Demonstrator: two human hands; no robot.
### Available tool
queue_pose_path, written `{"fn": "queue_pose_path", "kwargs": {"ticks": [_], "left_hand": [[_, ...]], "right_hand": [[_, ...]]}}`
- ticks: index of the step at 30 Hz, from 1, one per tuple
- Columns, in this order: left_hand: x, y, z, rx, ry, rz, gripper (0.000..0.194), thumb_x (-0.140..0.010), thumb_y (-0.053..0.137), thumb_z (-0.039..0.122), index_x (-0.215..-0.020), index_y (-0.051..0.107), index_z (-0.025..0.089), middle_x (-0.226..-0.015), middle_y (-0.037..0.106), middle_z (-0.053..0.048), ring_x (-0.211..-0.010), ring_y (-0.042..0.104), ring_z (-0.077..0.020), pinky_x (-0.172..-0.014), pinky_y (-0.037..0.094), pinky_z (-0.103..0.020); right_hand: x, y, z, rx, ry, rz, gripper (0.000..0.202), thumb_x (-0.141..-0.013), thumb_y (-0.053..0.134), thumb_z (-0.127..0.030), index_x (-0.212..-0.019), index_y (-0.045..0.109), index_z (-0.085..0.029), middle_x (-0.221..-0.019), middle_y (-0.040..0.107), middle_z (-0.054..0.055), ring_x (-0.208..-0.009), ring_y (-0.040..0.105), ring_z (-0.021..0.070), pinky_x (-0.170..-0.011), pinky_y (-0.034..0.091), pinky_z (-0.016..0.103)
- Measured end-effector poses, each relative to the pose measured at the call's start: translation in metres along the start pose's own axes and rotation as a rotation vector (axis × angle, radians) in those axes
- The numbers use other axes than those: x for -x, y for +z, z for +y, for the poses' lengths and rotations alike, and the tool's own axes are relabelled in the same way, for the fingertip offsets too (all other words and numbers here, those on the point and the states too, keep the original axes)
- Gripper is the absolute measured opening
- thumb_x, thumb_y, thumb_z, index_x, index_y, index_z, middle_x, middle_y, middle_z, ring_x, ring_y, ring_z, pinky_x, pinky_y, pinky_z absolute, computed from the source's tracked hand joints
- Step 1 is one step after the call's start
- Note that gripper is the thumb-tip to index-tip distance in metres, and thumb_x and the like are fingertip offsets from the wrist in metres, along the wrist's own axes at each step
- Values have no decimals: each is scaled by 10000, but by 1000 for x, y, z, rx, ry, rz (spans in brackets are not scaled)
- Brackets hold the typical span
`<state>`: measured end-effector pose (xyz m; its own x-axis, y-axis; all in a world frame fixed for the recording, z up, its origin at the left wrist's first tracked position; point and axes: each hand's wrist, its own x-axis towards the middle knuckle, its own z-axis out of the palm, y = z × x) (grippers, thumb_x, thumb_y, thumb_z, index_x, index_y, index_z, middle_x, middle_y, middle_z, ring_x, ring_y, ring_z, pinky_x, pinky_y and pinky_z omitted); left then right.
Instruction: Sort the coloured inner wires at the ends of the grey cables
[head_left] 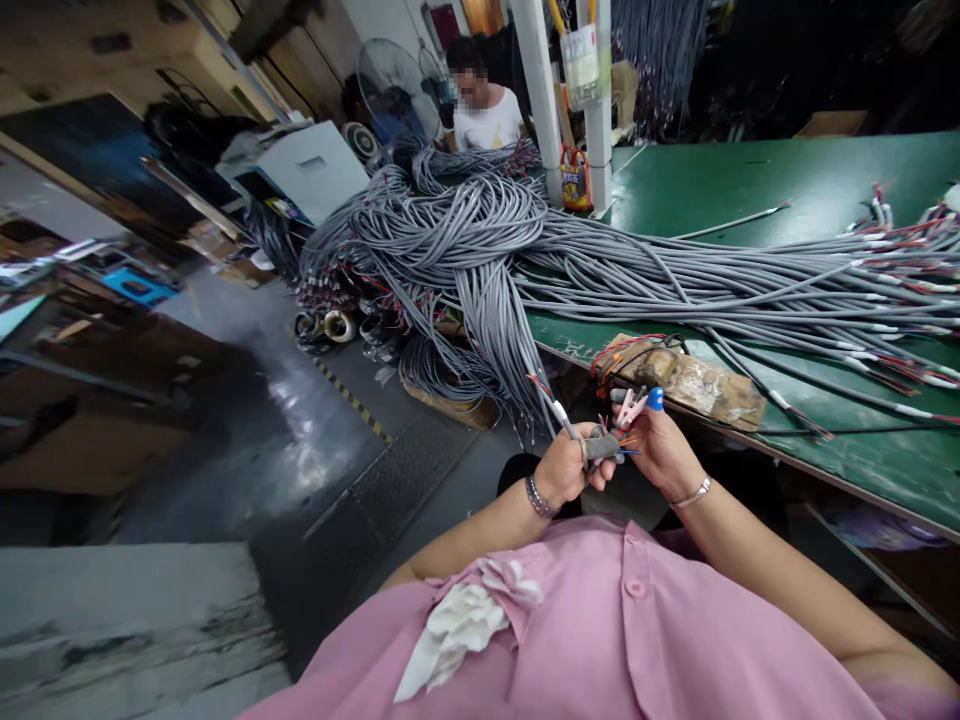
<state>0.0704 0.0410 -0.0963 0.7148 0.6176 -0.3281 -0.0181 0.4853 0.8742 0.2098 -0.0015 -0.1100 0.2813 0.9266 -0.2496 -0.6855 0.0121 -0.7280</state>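
Observation:
My left hand (567, 468), with a watch-like band at its wrist, is closed around a grey cable (562, 414). Grey covers sit on some of its fingers. Thin orange, blue and red wires (628, 442) fan out beside those fingertips, towards my right hand. My right hand (667, 458), with a blue cover on its thumb, pinches a small pale pink piece (630, 408) shaped like a clip. Its exact kind is too small to make out. Both hands are close together at the front edge of the green table (795, 180).
Many grey cables (450, 220) are heaped and stretched across the table, their stripped ends at right. A taped cardboard piece (712, 388) with a brownish lump lies by the table edge. White posts (544, 90) rise behind. A person (487, 115) sits beyond the heap, near a fan (394, 85).

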Motion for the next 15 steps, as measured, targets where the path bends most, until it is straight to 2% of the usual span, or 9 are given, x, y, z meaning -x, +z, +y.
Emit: {"fn": "queue_pose_path", "kwargs": {"ticks": [6, 15], "left_hand": [[-1, 1, 0, -41, -39, 7, 323, -652, 713, 417, -618, 559, 135, -468, 588, -13, -304, 468, -78, -310, 306, -181], [10, 1, 0, -32, -14, 27, 298, -654, 719, 384, -616, 565, 132, -469, 592, -14, -298, 464, -80, -300, 306, -180]], "right_hand": [[-2, 4, -2, -8, -57, 84, 484, -681, 641, -688, -746, 655, -208, -682, 627, 38, -576, 533, 165, -553, 469, 308], [5, -2, -2, -38, 22, -32, 540, -710, 551, -743, -768, 647, -215, -790, 648, 42, -599, 536, 141, -571, 469, 280]]}}
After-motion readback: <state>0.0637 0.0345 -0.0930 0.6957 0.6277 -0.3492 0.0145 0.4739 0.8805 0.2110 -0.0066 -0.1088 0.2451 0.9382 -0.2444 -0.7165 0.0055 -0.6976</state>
